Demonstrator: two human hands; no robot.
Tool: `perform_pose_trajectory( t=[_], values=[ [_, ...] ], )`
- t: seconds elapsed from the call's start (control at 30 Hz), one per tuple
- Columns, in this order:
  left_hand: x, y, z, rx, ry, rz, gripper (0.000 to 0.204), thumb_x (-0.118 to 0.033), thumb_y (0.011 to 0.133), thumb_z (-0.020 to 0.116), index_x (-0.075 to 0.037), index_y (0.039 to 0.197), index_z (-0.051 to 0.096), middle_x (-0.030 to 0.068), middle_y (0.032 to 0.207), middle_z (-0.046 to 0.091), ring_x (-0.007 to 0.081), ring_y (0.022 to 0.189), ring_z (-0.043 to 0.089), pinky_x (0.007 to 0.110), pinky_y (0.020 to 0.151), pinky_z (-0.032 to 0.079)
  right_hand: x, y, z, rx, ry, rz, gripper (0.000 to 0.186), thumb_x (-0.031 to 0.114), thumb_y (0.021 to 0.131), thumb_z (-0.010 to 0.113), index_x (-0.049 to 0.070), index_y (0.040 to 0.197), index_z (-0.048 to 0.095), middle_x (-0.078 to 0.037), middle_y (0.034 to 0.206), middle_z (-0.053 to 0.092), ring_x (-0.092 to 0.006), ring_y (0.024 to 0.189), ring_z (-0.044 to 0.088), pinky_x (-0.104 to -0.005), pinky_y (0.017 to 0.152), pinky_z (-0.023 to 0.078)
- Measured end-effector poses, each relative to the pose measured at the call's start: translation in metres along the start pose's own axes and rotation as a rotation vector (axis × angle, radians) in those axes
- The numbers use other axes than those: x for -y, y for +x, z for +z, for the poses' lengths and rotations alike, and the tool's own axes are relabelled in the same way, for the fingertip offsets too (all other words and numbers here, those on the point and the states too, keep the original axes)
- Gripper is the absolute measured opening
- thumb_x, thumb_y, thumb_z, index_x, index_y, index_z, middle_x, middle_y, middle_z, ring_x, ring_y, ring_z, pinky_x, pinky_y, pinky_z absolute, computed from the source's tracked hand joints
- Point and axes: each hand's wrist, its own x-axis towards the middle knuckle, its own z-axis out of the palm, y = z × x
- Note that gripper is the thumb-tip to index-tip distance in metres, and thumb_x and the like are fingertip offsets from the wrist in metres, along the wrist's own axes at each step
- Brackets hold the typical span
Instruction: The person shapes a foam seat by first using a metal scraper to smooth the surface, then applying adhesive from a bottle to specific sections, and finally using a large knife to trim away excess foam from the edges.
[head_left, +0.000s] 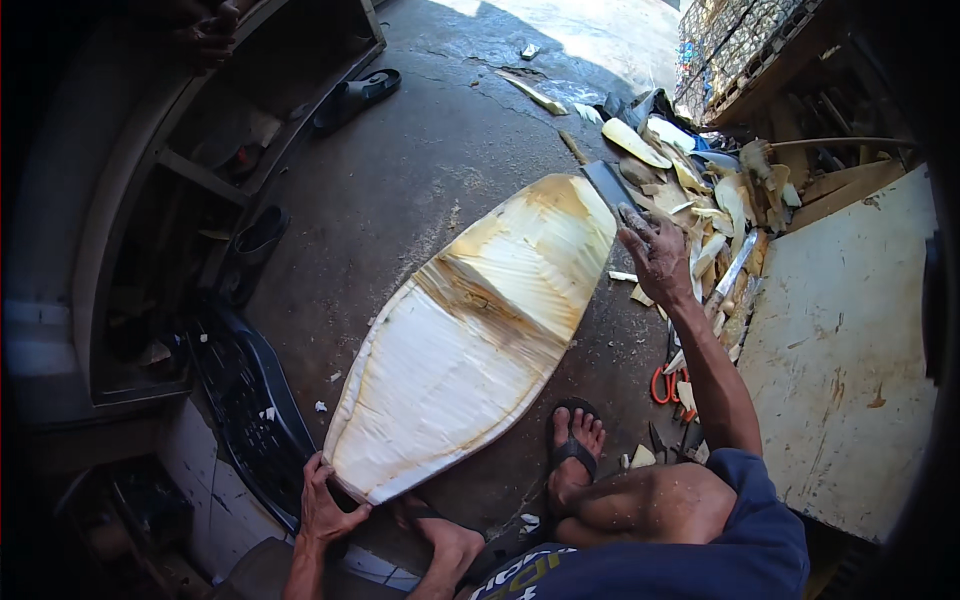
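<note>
A long foam seat cushion (pixel 470 350), white at the near end and yellowed toward the far end, lies slanted across the floor in front of me. A stepped ridge crosses its middle. At its near left corner my left hand (pixel 322 508) grips the edge, fingers on one side and thumb on the other. My right hand (pixel 660 255) reaches to the far right end, closed on a dark grey flat block (pixel 603 190) that lies against the cushion's edge. The block's exact kind is unclear. Left of the cushion lies a black plastic seat base (pixel 250 405).
Foam offcuts (pixel 715 210) are heaped at the right, with a knife (pixel 737 262) and orange-handled scissors (pixel 665 384) among them. A pale board (pixel 850 350) stands further right. Dark sandals (pixel 357 100) lie beside an open shelf (pixel 190 170). Another person's hand (pixel 208 35) shows at upper left.
</note>
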Motion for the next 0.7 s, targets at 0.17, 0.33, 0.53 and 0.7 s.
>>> perform_pose_trajectory(
  t=[0.17, 0.33, 0.53, 0.7],
  values=[
    [-0.036, 0.018, 0.001, -0.069, 0.001, -0.077, 0.067, -0.018, 0.077, 0.075, -0.001, 0.132, 0.040, 0.0287, 0.138, 0.043, 0.0460, 0.126, 0.048, 0.053, 0.111, 0.038, 0.001, -0.051, 0.017, 0.027, 0.179, 0.171, 0.052, 0.052, 0.102, 0.055, 0.016, 0.138, 0.066, -0.028, 0.125, 0.060, -0.0430, 0.115, 0.056, -0.0504, 0.100, 0.045],
    [-0.127, 0.158, 0.096, -0.281, 0.151, 0.090, 0.058, -0.020, 0.094, 0.062, 0.004, 0.144, 0.044, 0.0299, 0.148, 0.041, 0.0468, 0.141, 0.038, 0.054, 0.118, 0.030, 0.058, -0.054, 0.050, 0.197, 0.136, 0.016, 0.060, 0.056, 0.099, 0.058, 0.014, 0.142, 0.061, -0.029, 0.141, 0.050, -0.0452, 0.129, 0.049, -0.0525, 0.108, 0.042],
    [-0.156, 0.258, 0.193, -0.333, 0.428, -0.181, 0.074, -0.045, 0.105, 0.038, -0.006, 0.164, 0.015, 0.0222, 0.171, 0.008, 0.0412, 0.158, 0.005, 0.068, 0.121, 0.000, 0.043, -0.110, 0.053, 0.379, 0.222, -0.086, 0.082, 0.045, 0.085, 0.077, 0.021, 0.156, 0.043, -0.026, 0.162, 0.024, -0.0482, 0.141, 0.037, -0.0558, 0.115, 0.035],
    [-0.140, 0.273, 0.179, -0.232, 0.399, -0.102, 0.075, -0.049, 0.106, 0.033, -0.010, 0.165, 0.010, 0.0186, 0.172, 0.005, 0.0374, 0.159, 0.003, 0.069, 0.120, -0.004, 0.056, -0.125, 0.053, 0.289, -0.026, -0.114, 0.089, 0.012, 0.073, 0.074, 0.025, 0.156, 0.043, -0.021, 0.163, 0.031, -0.0429, 0.133, 0.045, -0.0540, 0.104, 0.042]
  ],
)
